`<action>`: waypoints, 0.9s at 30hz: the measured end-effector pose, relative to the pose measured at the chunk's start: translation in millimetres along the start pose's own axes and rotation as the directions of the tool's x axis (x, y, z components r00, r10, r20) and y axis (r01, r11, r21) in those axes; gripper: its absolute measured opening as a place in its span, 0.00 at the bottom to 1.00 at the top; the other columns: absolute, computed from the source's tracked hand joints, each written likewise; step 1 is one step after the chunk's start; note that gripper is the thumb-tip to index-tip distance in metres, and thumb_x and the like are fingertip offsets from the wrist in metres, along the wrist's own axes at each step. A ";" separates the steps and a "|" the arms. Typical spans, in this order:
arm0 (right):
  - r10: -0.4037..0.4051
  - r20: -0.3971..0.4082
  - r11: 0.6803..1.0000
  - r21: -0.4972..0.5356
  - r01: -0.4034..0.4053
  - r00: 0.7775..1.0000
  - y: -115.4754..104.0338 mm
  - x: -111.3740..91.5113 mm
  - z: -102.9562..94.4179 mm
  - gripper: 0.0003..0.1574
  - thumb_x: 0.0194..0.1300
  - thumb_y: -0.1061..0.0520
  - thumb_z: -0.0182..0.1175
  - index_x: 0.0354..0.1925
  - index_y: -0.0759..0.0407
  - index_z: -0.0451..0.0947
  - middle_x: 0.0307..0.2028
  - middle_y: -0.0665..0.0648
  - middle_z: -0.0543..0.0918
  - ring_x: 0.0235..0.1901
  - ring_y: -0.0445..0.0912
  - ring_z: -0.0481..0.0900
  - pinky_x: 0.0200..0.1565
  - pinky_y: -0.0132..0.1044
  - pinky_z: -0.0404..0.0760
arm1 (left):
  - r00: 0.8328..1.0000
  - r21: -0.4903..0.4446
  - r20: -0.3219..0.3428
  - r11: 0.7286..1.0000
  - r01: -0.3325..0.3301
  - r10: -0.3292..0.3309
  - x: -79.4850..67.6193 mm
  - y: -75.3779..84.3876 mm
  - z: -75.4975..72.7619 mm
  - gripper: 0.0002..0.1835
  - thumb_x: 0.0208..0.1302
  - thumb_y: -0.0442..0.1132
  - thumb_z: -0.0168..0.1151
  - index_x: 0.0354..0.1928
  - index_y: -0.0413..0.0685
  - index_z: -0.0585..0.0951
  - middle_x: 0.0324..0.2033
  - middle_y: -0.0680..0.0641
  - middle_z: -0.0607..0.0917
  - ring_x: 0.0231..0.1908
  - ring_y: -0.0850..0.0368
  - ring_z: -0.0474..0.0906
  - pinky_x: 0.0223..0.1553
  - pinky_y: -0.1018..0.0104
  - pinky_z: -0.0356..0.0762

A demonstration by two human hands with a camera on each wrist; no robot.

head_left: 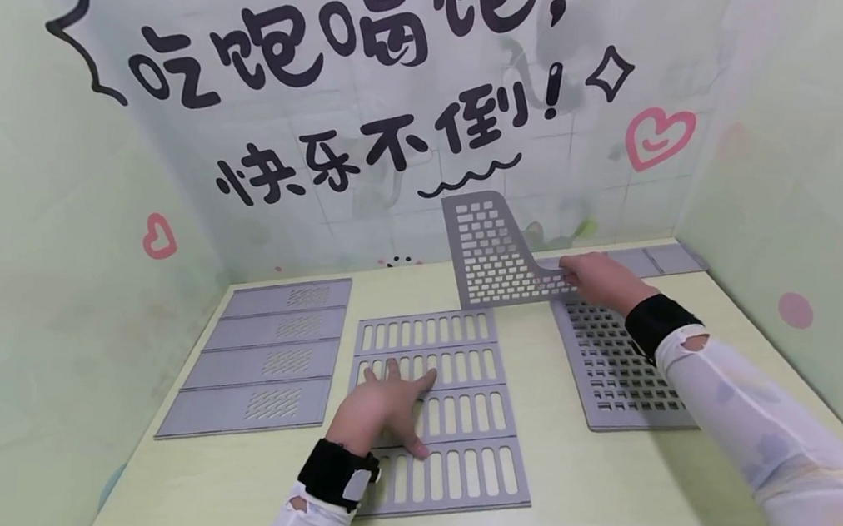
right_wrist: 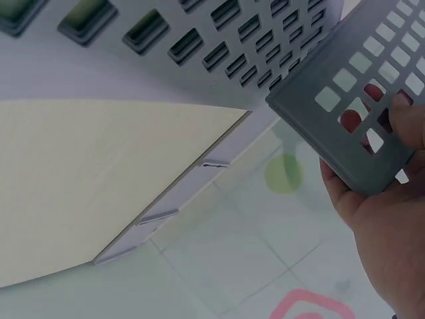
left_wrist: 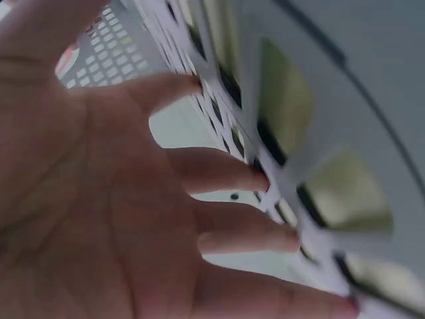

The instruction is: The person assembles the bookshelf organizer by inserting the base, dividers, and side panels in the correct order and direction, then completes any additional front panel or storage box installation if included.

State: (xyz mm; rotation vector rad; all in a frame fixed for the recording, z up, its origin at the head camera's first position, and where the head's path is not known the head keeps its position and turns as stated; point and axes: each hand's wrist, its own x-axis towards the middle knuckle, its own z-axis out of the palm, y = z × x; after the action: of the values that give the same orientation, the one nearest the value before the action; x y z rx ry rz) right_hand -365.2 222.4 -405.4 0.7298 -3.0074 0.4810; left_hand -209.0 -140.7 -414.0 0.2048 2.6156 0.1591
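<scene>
The right hand (head_left: 604, 281) pinched the L-shaped panel (head_left: 493, 259) by the end of its narrow arm; in the right wrist view the thumb lay on the perforated face and the other fingers went behind it. This panel was held raised and tilted up over the far part of the bench (head_left: 558, 509), its wide part pointing toward the lettered wall (head_left: 355, 199). Its lower edge came near the far end of the slotted panels (head_left: 448, 389), but whether it touched them I could not tell.

The left hand (head_left: 382, 410) had its fingers spread apart on the slotted panels, with fingertips against the openings, and it gripped nothing. To the left lay a row of panels with slanted slots (head_left: 262, 362); to the right, partly under the right arm, was a grid panel (head_left: 624, 360); behind it, along the wall, lay some plain grey strips (head_left: 632, 262).

From this, the step in hand seemed to be the sorting of panels into groups of the same kind. The next move, I judged, called for keeping the firm pinch, finding a bare place for the odd shape, and lowering it flat without catching its edge on the slotted panels, which the left hand could steady.
</scene>
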 end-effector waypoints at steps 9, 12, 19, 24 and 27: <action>-0.062 -0.040 0.996 -0.066 0.060 0.997 -14.8 14.1 12.8 0.06 0.74 0.71 0.58 0.43 0.63 0.78 0.36 0.61 0.86 0.35 0.52 0.83 0.41 0.51 0.82 | 0.998 0.053 0.056 0.999 0.001 -0.004 7.8 4.3 -2.9 0.68 0.46 0.60 0.86 0.86 0.72 0.52 0.83 0.23 0.41 0.77 0.09 0.38 0.69 0.18 0.63; -0.077 -0.063 0.992 -0.105 0.071 0.995 -22.9 23.6 21.0 0.08 0.73 0.73 0.55 0.43 0.63 0.78 0.33 0.60 0.85 0.33 0.53 0.82 0.38 0.51 0.81 | 0.998 0.043 0.063 0.999 0.010 -0.013 7.7 4.8 -2.8 0.68 0.46 0.60 0.86 0.86 0.72 0.52 0.83 0.23 0.40 0.77 0.09 0.37 0.70 0.18 0.62; -0.072 -0.082 0.993 -0.104 0.063 0.994 -45.4 38.3 32.9 0.11 0.66 0.75 0.55 0.42 0.65 0.78 0.32 0.61 0.85 0.32 0.57 0.83 0.38 0.52 0.82 | 0.997 0.018 0.073 1.000 0.022 -0.023 5.4 5.0 -0.9 0.67 0.47 0.58 0.86 0.86 0.71 0.53 0.83 0.24 0.39 0.78 0.10 0.36 0.71 0.19 0.62; -0.017 -0.076 0.998 -0.066 0.012 0.997 -59.7 42.1 41.7 0.15 0.64 0.75 0.55 0.47 0.66 0.80 0.37 0.64 0.88 0.40 0.60 0.86 0.42 0.55 0.85 | 0.997 0.027 0.068 0.999 0.024 -0.026 5.3 3.9 0.6 0.67 0.46 0.59 0.86 0.86 0.71 0.53 0.83 0.24 0.39 0.78 0.10 0.36 0.70 0.19 0.63; 0.034 -0.076 0.998 -0.049 -0.037 0.997 -66.7 46.6 47.6 0.20 0.65 0.75 0.54 0.52 0.66 0.81 0.44 0.66 0.89 0.47 0.63 0.87 0.46 0.57 0.86 | 0.997 0.042 0.067 0.999 0.023 -0.026 6.1 1.9 0.9 0.67 0.47 0.60 0.85 0.86 0.71 0.52 0.83 0.23 0.39 0.77 0.09 0.37 0.70 0.19 0.64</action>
State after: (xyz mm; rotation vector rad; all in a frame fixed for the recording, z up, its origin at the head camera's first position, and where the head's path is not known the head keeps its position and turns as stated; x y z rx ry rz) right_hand -373.8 131.1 -427.4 0.6413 -2.9553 0.4219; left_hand -213.6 -137.7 -417.4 0.1887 2.5542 0.0887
